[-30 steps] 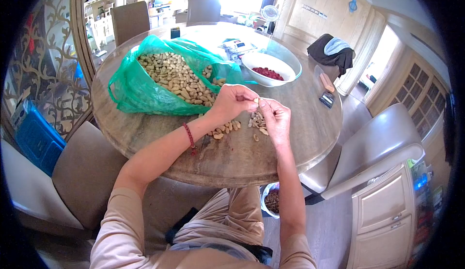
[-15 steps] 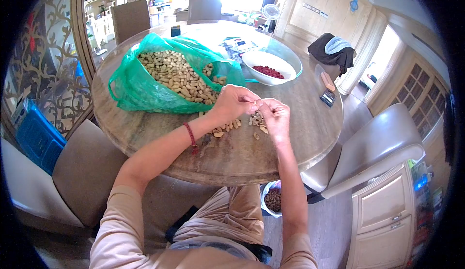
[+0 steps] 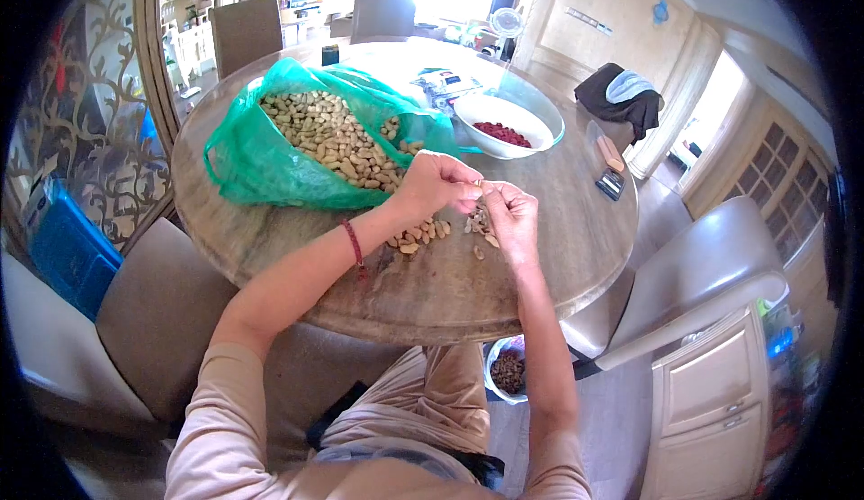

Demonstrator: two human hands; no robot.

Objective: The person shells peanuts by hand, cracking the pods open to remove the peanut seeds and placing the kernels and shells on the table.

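1. Green bag [image 3: 297, 185] holds peanuts [image 3: 333, 140]; loose peanuts [image 3: 421, 234] lie just in front.
2. By the bag's near right corner, left hand [image 3: 434, 185] and right hand [image 3: 513, 218], nearly closed, pinch one small piece [image 3: 479, 183].
3. Both hands have barely shifted this past second, so that piece seems unfinished.

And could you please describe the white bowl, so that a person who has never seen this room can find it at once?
Start at the round table and look at its far half, to the right of the big green bag. The white bowl stands there. Its small dark red contents set it apart from the bag, which holds tan, unshelled peanuts.
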